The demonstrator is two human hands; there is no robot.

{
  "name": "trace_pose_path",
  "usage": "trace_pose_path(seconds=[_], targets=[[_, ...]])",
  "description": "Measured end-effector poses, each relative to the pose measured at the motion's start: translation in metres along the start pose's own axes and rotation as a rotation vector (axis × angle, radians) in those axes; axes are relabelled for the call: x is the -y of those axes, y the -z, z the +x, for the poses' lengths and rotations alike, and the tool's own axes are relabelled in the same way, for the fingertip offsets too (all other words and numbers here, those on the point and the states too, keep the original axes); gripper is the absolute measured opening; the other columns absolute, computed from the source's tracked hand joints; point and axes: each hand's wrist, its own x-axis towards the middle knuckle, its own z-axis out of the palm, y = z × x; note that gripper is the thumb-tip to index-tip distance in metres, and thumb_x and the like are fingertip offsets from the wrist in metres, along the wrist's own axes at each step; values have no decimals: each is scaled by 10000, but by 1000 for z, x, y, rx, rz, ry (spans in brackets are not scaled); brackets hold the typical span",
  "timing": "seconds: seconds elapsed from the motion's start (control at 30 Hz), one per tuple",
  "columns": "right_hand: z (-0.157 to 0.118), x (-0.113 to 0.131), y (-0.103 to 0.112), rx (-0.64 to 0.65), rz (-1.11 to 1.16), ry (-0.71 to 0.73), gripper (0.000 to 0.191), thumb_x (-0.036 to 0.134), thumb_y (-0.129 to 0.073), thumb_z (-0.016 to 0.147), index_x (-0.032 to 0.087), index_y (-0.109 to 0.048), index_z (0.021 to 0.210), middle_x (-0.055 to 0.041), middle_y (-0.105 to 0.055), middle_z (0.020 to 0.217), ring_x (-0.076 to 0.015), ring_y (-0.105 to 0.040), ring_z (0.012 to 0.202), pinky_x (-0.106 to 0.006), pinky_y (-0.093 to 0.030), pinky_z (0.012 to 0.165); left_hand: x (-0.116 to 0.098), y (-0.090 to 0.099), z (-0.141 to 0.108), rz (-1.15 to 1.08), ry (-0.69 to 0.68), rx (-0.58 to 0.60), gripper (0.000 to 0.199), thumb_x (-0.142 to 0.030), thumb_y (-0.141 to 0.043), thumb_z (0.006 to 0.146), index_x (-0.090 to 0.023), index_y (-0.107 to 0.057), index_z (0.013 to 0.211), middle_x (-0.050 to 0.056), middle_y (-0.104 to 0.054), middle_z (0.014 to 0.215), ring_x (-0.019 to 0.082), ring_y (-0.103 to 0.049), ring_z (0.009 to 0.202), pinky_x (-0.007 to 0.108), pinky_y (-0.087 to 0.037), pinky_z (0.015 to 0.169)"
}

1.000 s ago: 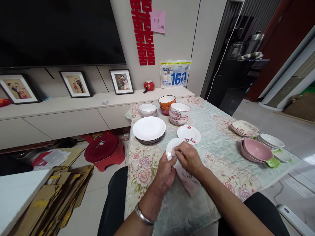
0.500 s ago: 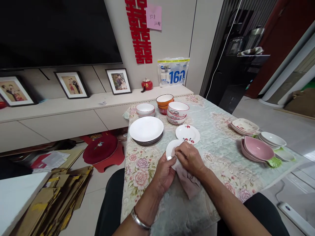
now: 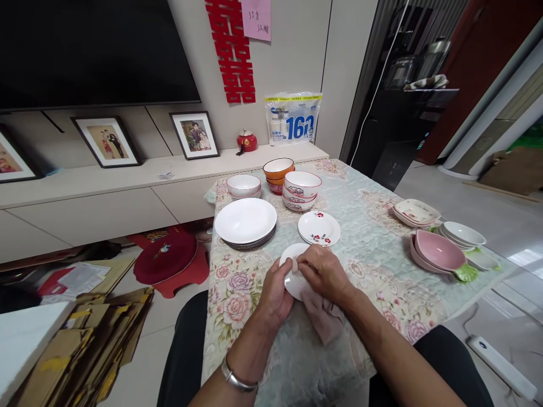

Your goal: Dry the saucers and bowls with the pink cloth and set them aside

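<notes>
My left hand [image 3: 275, 293] grips the left edge of a small white plate [image 3: 293, 286], its thumb on the upper face. In my right hand [image 3: 326, 272] a greyish-pink cloth [image 3: 324, 319] is bunched against the plate, its loose end hanging down on the near right. The fingers of both hands are closed, and my right hand hides part of the plate's right side. Just beyond it on the table lie small white plates with red flowers [image 3: 319, 227]. A stack of larger white plates [image 3: 246, 220] is to the left of these.
Behind the plates stand white bowls [image 3: 243, 185], orange bowls [image 3: 279, 165] and red-rimmed bowls [image 3: 302, 189]. At the right are pink leaf-shaped bowls [image 3: 440, 250], small white dishes [image 3: 463, 234] and square patterned dishes [image 3: 416, 212]. A flowered cloth [image 3: 237, 308] covers the table.
The camera view has shifted slightly. More of the small plate's near face shows, and the cloth has slid toward its right side under my right hand. Both hands stay at the plate.
</notes>
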Motion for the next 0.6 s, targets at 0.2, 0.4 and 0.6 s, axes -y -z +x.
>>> trace_pose_path(seconds=[0.2,0.4,0.6], targets=[[-1,-7,4,-46,-36,-78,120,153,-560,891,201,-640,815,-31,-647,803,-192,-584,798,-335,-384,757,-1,1,-2,9,-3,4,286,-247,-767,704,-129,-668,945,59,-737,825,198,-681,763,308,-513,741],[1,5,-6,-58,-40,-85,136,162,-513,912,177,-641,870,-64,-637,827,-206,-569,813,-328,-416,750,1,2,-4,-29,14,36,261,-150,-757,626,-140,-663,869,14,-705,759,134,-627,661,247,-476,651],[4,3,16,223,165,-92,139,129,-558,882,207,-663,834,-17,-658,835,-165,-596,819,-280,-418,761,0,1,-5,-1,-6,-49,294,-260,-817,616,-124,-663,827,37,-705,743,155,-633,656,268,-483,636]])
